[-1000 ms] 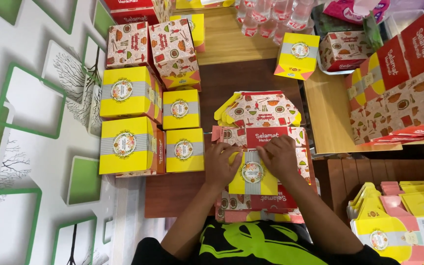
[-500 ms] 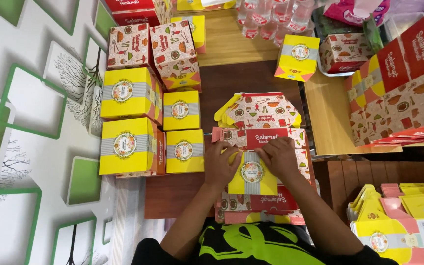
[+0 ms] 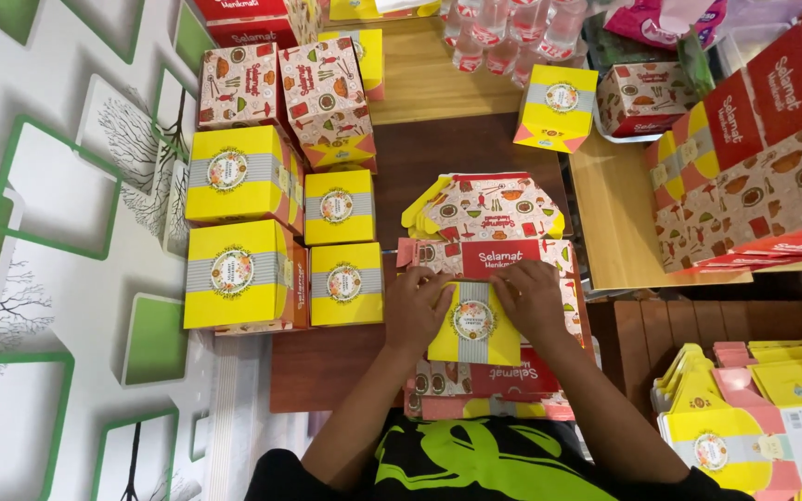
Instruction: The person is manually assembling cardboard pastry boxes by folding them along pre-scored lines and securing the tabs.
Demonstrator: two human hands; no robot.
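Yellow cardboard panel (image 3: 473,325) with a grey band and round seal lies on an unfolded patterned box blank (image 3: 494,255), pressed at its top corners by the left hand (image 3: 417,308) and right hand (image 3: 533,299), fingers curled down on it. Finished yellow boxes (image 3: 234,274) stand at nine o'clock. Uneven pressing could crease the panel crooked.

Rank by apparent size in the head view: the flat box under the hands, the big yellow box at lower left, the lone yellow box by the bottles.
1. Flat unfolded box under both hands, largest.
2. Big yellow box, lower left.
3. Lone yellow box by the water bottles, smallest, though it sits farther from the camera, so its true size is unsure.
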